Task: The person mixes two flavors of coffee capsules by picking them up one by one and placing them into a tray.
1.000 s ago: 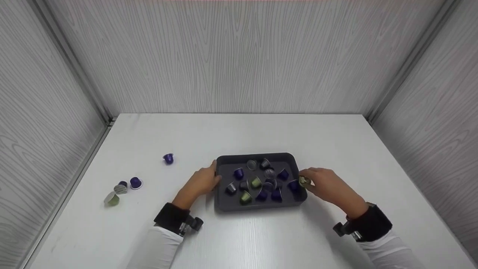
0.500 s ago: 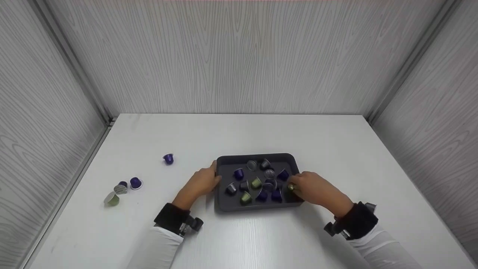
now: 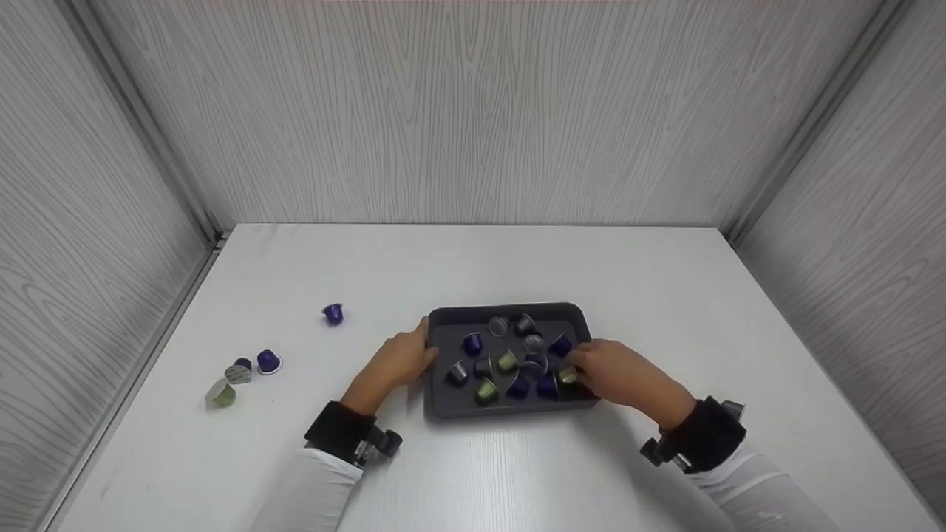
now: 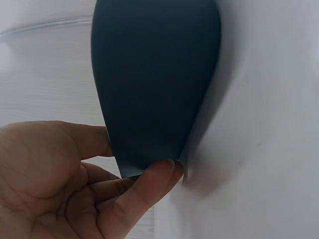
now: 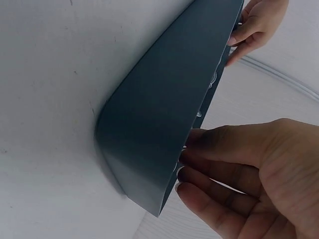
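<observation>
A dark grey tray [image 3: 502, 410] stands on the white table, with several purple, silver and green coffee capsules inside. My left hand [image 3: 399, 360] grips the tray's left end; in the left wrist view its thumb and fingers pinch the rim. My right hand [image 3: 628, 373] reaches over the right end of the tray, fingertips inside the rim. A green-gold coffee capsule [image 3: 567, 374] lies just beside those fingertips, largely uncovered by them. In the right wrist view the right fingers [image 5: 219, 199] are fairly straight, and the rim hides part of the fingertips. The hand covers the tray's right corner.
On the table to the left lie a purple capsule [image 3: 333, 314], another purple capsule [image 3: 269, 361], a striped-lid capsule [image 3: 239, 374] and a pale green capsule [image 3: 221, 394]. Wood-grain panels [image 3: 473, 111] enclose the table at the back and sides.
My right hand has moved left over the tray's end, bringing the green-gold capsule inside. The capsule now lies slightly farther left, with the fingers off most of it. My left hand has stayed put.
</observation>
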Demonstrator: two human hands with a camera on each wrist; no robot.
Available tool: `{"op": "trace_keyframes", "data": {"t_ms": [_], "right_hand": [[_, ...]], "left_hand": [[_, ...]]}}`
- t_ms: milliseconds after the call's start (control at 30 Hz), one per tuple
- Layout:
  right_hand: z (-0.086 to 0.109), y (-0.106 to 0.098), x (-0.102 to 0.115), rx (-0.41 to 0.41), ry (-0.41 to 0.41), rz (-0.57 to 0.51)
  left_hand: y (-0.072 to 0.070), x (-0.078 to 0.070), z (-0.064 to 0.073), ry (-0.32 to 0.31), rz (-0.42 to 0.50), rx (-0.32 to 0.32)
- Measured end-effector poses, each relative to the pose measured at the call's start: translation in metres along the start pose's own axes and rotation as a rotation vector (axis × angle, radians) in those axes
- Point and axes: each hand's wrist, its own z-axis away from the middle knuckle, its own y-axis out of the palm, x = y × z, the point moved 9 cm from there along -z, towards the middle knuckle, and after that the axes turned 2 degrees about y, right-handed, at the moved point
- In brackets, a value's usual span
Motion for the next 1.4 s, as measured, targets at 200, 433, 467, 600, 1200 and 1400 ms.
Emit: {"op": "trace_keyframes", "data": {"t_ms": [200, 433, 467, 600, 1200, 1400], "right_hand": [[0.007, -0.007, 0.0, -0.133, -0.055, 0.065], [0.02, -0.01, -0.008, -0.22, -0.083, 0.098], [0.022, -0.009, -0.01, -0.218, -0.072, 0.099], [0.032, -0.006, -0.022, -0.19, 0.0, 0.104], [0.091, 0.011, -0.083, -0.019, 0.349, 0.025], [0.111, 0.016, -0.1, 0.021, 0.453, -0.025]], "left_hand": [[0.001, 0.001, 0.0, -0.002, 0.003, 0.003], [0.0, 0.001, 0.0, 0.002, 0.002, -0.005], [0.0, 0.001, 0.0, 0.004, 0.002, -0.004], [0.001, 0.001, 0.0, 0.007, 0.007, 0.0], [0.001, 0.0, 0.0, 0.027, -0.012, 0.0], [0.0, -0.001, 0.0, 0.031, -0.018, -0.005]]}}
